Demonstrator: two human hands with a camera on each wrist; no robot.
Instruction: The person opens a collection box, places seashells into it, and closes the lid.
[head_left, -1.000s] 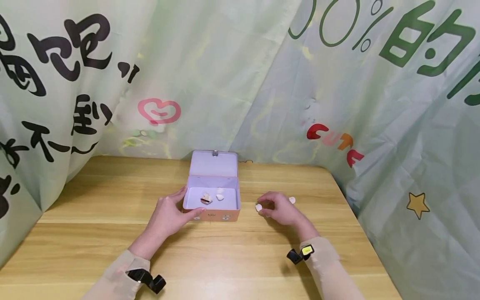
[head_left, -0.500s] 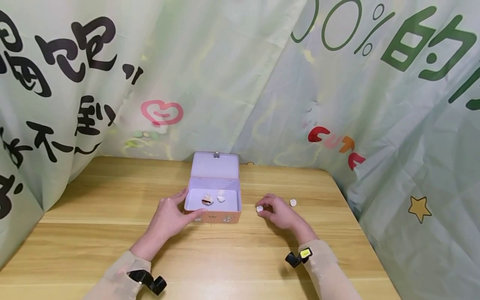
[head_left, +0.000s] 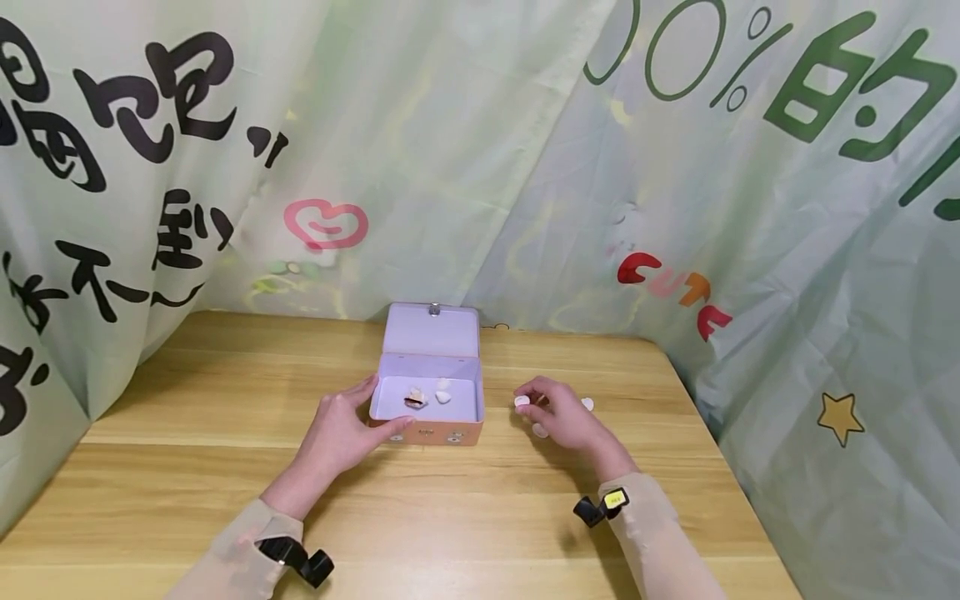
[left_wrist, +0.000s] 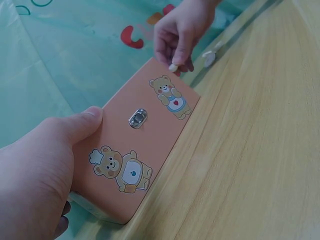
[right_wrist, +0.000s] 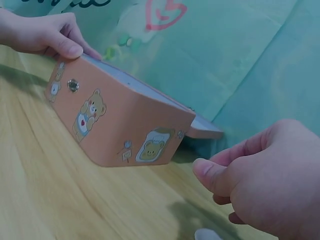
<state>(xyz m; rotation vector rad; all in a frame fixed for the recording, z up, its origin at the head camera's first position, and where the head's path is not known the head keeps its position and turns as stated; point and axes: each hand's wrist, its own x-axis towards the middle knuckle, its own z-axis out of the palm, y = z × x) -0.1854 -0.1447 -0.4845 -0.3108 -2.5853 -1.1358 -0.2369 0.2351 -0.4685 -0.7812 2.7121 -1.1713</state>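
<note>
To the left of the white piece (head_left: 522, 402) pinched in the right hand (head_left: 564, 416), we have a passable strip of bare tabletop (head_left: 498, 375), then the box (head_left: 429, 433) blocking us at table level. Above it our way in is open; the raised lid (head_left: 431, 333) bars the far side, the left hand (head_left: 339, 429) the near-left corner. A second piece (head_left: 540, 431) lies under our grip, a third (head_left: 588, 403) to its right.
</note>
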